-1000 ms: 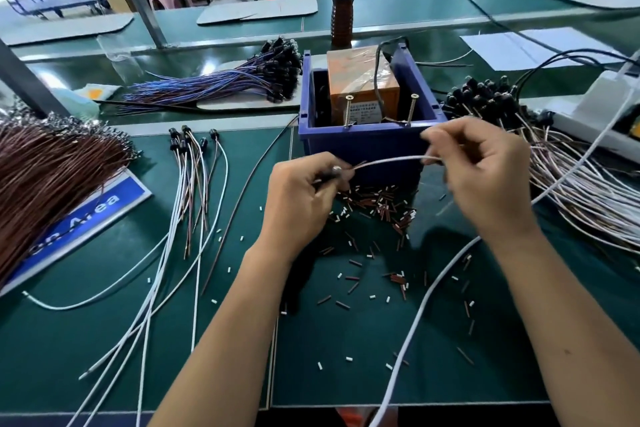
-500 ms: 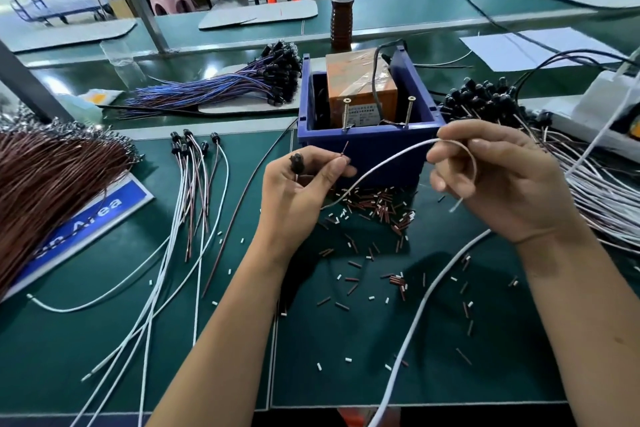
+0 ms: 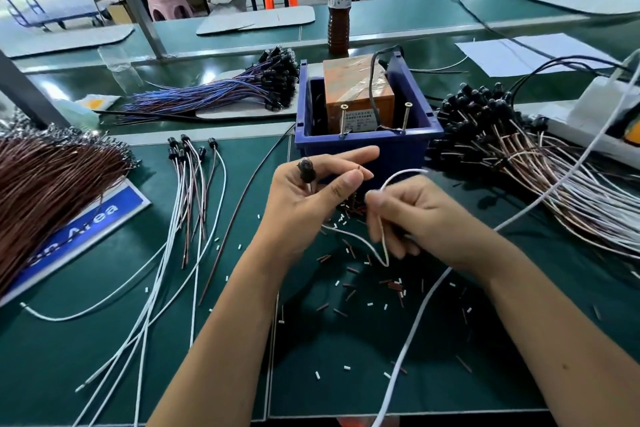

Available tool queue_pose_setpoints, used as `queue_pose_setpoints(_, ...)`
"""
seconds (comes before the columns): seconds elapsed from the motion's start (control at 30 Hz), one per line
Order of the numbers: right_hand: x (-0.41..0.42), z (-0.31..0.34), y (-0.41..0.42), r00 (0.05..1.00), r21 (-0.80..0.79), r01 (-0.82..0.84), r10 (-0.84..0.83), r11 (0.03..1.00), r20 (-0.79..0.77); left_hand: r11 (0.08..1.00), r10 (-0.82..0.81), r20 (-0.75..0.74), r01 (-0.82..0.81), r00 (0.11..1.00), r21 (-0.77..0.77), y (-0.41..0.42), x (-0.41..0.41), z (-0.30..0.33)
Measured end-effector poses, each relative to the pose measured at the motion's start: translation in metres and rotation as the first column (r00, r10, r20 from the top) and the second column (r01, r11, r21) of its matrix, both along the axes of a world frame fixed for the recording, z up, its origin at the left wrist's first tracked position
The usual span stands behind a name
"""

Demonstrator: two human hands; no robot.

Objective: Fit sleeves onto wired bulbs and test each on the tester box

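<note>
**Bulb in your left hand, white wire looped in your right**

Your left hand [image 3: 308, 191] sits mid-frame, just in front of the blue bin [image 3: 367, 146]. It grips a dark bulb [image 3: 307, 170] low between thumb base and palm, bulb end up. Thumb and a fingertip pinch a thin brown lead [image 3: 357, 168]; index finger points straight toward the bin.

Your right hand [image 3: 426, 218] is just right of it, fingers curled round a white wire [image 3: 382, 243]. The wire arcs up over the knuckles, drops in a loop below the fingers and runs back toward your left hand. Fingertips are blurred, so exact grip is unclear. The hands are close but not touching.

The tester box [image 3: 356, 94], orange and taped, stands inside the blue bin, with two screws [image 3: 343, 120] upright at its front edge.

Short sleeves [image 3: 393, 286], brown and white, lie scattered on the green counter [image 3: 86, 340] under and below your hands. A few finished bulbs on white wires [image 3: 187, 149] lie left of centre. A black-capped bundle [image 3: 485, 107] lies right, a blue-wired bundle [image 3: 242, 90] upper left, and a brown wire bundle [image 3: 45, 191] at far left. A bottle [image 3: 338, 10] stands behind the bin.
</note>
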State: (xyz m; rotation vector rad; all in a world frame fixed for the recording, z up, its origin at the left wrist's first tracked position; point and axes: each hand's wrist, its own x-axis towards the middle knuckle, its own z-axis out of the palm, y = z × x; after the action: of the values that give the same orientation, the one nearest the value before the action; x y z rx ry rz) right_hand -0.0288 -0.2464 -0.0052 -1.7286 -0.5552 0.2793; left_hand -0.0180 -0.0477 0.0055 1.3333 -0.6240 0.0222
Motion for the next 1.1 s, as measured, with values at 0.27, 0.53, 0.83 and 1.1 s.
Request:
queue_pose_setpoints(0.27, -0.002, -0.006, 0.017, 0.978, -0.199, 0.076, -0.034, 0.977, 0.208, 0.995, -0.02, -0.156, 0.035, 0.988, 0.093, 0.003, 0.004, -0.005)
queue_pose_setpoints(0.53, 0.004, -0.004, 0.008, 0.958, 0.192, 0.269, -0.283, 0.944, 0.048, 0.996, 0.084, -0.229, -0.081, 0.97, 0.022, 0.004, 0.009, -0.01)
queue_pose_setpoints(0.83, 0.003, -0.006, 0.014, 0.957, 0.469, 0.29, -0.262, 0.834, -0.126, 0.999, -0.016, -0.331, -0.001, 0.943, -0.053, -0.001, 0.009, -0.016)
queue_pose_setpoints(1.1, 0.006, 0.0, 0.005, 0.818, 0.491, 0.471, -0.571, 0.733, 0.069, 0.943, 0.327, -0.084, -0.33, 0.941, -0.028, -0.004, 0.01, -0.013)
